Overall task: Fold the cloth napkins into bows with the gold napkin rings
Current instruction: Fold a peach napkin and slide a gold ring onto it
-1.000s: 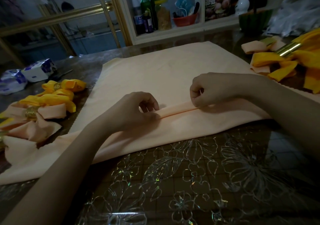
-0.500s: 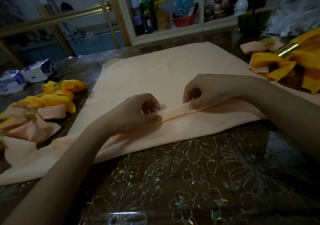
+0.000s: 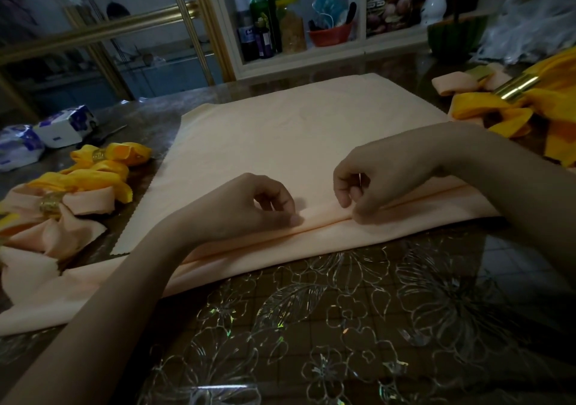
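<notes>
Where the napkin pleats, left hand and right hand pinch.

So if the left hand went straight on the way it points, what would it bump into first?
Probably the right hand: the left hand points along the fold in the peach napkin, with only bare cloth between them.

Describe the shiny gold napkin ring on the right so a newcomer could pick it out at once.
Start at the big peach napkin spread in the middle and go past its far right corner to the bunched yellow napkin. The napkin ring is the band around that cloth. Unlike the patterned ring on the peach bow at left, it is smooth and mirror-bright.
</notes>
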### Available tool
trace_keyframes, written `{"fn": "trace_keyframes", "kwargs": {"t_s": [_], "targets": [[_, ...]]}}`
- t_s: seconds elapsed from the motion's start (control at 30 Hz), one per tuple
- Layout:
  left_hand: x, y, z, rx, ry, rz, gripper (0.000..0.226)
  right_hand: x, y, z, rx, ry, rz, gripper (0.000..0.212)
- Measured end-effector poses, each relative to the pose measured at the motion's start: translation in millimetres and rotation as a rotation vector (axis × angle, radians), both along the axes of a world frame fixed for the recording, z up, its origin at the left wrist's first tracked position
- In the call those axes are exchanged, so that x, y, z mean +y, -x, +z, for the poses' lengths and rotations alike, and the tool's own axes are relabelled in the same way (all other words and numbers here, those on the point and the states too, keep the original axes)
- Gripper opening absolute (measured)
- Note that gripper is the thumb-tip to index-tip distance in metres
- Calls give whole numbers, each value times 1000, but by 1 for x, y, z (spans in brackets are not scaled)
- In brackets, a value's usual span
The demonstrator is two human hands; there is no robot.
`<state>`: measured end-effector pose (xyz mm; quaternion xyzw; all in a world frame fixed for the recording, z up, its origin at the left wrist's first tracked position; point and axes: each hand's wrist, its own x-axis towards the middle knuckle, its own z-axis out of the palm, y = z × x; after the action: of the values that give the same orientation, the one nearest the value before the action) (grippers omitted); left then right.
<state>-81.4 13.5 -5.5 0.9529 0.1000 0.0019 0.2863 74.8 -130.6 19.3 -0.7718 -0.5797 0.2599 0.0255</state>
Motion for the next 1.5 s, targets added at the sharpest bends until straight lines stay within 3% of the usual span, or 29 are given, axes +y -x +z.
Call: {"fn": "trace_keyframes", "kwargs": {"t_s": [0.13, 0.27, 0.43, 0.57, 0.73, 0.93, 1.03, 1.3, 1.43, 1.5], "targets": [[0, 0, -4, 41, -5, 20, 12, -2, -6, 2, 81, -55, -10, 13], [-3, -2, -4, 83, -75, 41, 25, 2, -6, -6, 36, -90, -48, 16], [-10, -1, -4, 65, -121, -7, 20, 0, 0, -4, -10, -55, -36, 20], [-22, 0, -3, 37, -95, -29, 30, 0, 10, -4, -114, -51, 12, 21], [-37, 1, -7, 9, -232, -79, 37, 1, 15, -2, -176, 25, 66, 21], [-47, 2, -12, -106, -276, -106, 31, -5, -4, 8, 182, 115, 35, 11], [-52, 2, -11, -105, -262, -122, 30, -3, -6, 3, 258, 126, -25, 4], [-63, 1, -7, 80, -177, -157, 27, -4, 6, -3, 125, 216, -99, 24], [-76, -3, -13, -27, -255, -7, 17, -5, 14, 3, 16, 230, -152, 38], [-81, -4, -18, -65, -305, 44, 14, -7, 19, 5, -158, 254, -184, 46]]}}
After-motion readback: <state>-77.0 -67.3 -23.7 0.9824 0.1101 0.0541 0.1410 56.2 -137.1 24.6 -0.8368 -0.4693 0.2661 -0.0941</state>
